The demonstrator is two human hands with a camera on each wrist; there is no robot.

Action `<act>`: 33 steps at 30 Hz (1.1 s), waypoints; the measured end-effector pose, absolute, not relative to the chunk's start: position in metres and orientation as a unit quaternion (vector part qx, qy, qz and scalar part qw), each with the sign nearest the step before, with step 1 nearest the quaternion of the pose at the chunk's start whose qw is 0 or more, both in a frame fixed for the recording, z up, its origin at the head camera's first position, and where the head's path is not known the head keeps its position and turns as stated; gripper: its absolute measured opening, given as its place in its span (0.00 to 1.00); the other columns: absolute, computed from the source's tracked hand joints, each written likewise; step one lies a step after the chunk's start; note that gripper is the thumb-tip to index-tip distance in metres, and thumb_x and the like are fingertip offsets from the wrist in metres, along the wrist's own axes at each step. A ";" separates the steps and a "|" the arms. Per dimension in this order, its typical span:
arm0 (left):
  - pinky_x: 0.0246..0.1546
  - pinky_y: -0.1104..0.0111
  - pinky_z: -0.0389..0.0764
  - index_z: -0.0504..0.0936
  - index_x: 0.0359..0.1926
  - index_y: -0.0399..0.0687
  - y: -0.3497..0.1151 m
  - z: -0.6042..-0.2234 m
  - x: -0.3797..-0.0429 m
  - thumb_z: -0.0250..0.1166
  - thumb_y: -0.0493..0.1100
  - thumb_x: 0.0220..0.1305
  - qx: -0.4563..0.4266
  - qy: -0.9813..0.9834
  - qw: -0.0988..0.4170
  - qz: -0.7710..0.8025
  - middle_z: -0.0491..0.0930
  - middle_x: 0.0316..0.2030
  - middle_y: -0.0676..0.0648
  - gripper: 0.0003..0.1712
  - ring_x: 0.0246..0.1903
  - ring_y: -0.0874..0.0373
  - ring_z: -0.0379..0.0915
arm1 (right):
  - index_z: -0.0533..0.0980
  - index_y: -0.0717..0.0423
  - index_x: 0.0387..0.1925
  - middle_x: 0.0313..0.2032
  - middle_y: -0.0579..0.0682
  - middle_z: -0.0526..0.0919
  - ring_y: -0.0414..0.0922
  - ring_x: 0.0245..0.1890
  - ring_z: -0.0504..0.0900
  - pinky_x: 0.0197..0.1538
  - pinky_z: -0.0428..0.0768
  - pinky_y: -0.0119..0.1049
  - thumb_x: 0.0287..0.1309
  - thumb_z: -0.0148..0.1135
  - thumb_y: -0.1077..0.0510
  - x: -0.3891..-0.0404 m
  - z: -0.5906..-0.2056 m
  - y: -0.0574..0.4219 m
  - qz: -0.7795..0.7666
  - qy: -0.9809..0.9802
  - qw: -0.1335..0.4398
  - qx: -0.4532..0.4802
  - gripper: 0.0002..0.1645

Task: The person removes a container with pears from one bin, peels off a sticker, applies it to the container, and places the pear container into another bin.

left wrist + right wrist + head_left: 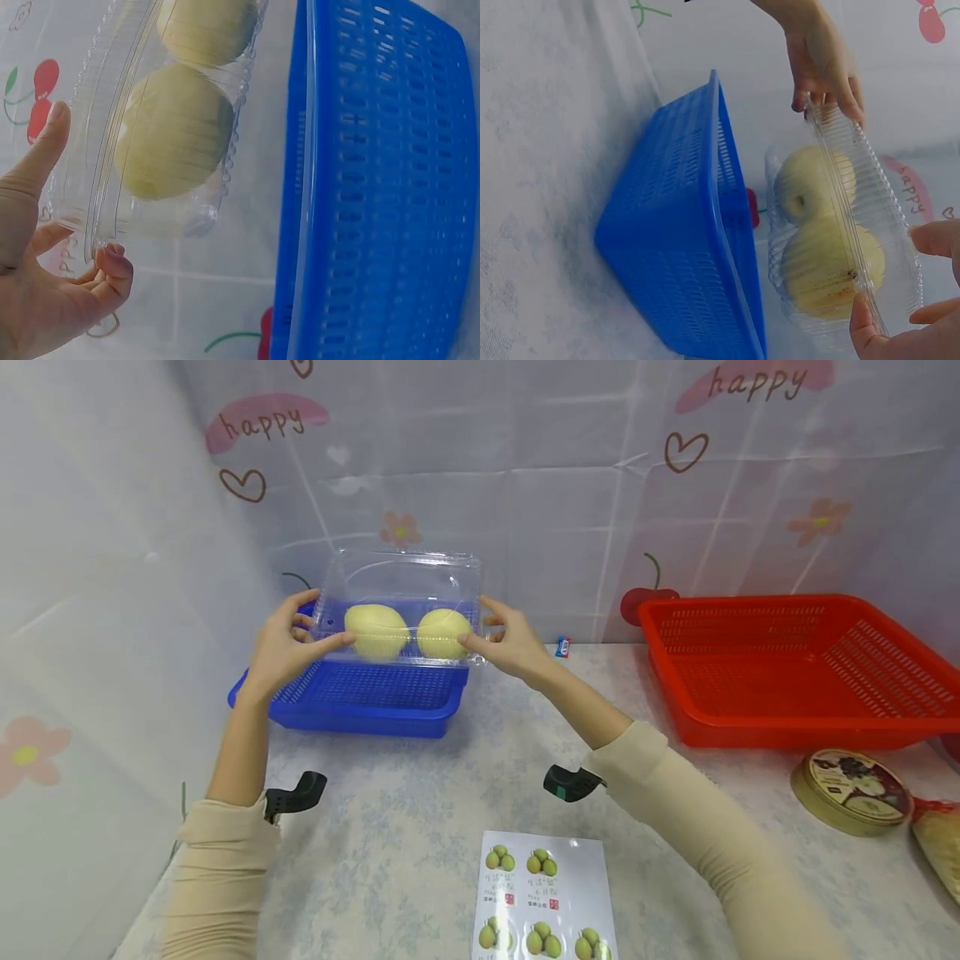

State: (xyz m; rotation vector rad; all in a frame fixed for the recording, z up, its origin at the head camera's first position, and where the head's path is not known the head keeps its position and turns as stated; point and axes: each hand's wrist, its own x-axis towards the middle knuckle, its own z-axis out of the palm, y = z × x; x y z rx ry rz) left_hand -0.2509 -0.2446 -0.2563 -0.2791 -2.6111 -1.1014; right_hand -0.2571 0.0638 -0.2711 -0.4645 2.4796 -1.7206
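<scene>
A clear plastic clamshell box (405,578) with two pale yellow-green pears (377,632) inside is held up over the blue basket (375,724). My left hand (283,642) grips its left end, thumb along the near side and fingers curled at the rim. At the opposite end my right hand (517,643) pinches the box between thumb and fingers. The right wrist view shows the lid folded over the pears, with a ridged seam (840,199) running along the side. Below the box, in the left wrist view, is the basket's slotted wall (397,172).
A red basket (795,735) stands at the right, with a round tin (855,793) before it and a netted bag (941,843) at the edge. A sheet of pear labels (547,902) lies in front. A small blue packet (563,647) lies near the back curtain (555,552).
</scene>
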 end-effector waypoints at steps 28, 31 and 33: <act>0.29 0.61 0.79 0.60 0.68 0.48 -0.150 -0.283 -0.243 0.72 0.46 0.52 -0.201 -0.855 0.082 -0.471 0.70 0.48 0.38 0.45 0.30 0.52 0.74 | 0.53 0.49 0.72 0.65 0.63 0.63 0.60 0.58 0.70 0.55 0.72 0.55 0.60 0.60 0.52 -0.213 -0.286 0.184 -0.535 0.834 -0.021 -0.133 0.42; 0.30 0.55 0.82 0.60 0.69 0.48 -0.139 -0.287 -0.240 0.72 0.45 0.53 -0.203 -0.841 0.054 -0.499 0.69 0.48 0.37 0.45 0.27 0.52 0.76 | 0.53 0.47 0.72 0.65 0.61 0.63 0.58 0.57 0.71 0.55 0.72 0.56 0.61 0.58 0.51 -0.207 -0.290 0.195 -0.524 0.841 -0.029 -0.132 0.41; 0.31 0.54 0.82 0.59 0.69 0.48 -0.133 -0.290 -0.238 0.72 0.44 0.53 -0.201 -0.834 0.033 -0.513 0.69 0.48 0.37 0.45 0.26 0.52 0.76 | 0.54 0.46 0.72 0.65 0.60 0.63 0.56 0.56 0.72 0.54 0.74 0.51 0.62 0.58 0.50 -0.204 -0.292 0.202 -0.520 0.843 -0.033 -0.129 0.40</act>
